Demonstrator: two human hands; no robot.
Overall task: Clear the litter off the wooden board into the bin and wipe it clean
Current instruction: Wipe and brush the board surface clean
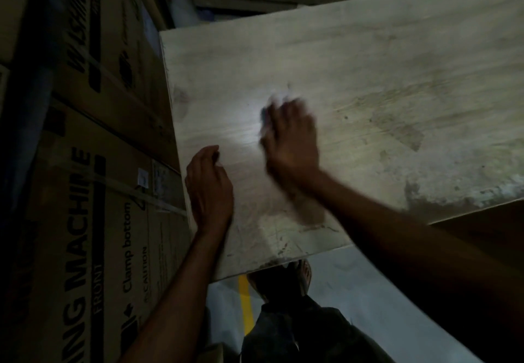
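Head view, dim light. Board (368, 73) fills the frame from centre out to 3 o'clock, pale wood grain, smudged and stained toward 4 o'clock and along the near edge.

Right hand (292, 138) lies palm down on the board near centre, motion-blurred. Something pale and blurred, maybe a cloth (279, 98), shows past its fingertips at 12 o'clock of the hand; grip state cannot be told.

Left hand (209, 186) rests at the board's left edge, about 8 o'clock of the right hand, fingers loosely curled, holding nothing visible.

Boxes (85, 164) marked "WASHING MACHINE" stand at 9 o'clock, beside the board.

Foot (283, 277) on grey floor (368, 291) at 6 o'clock.
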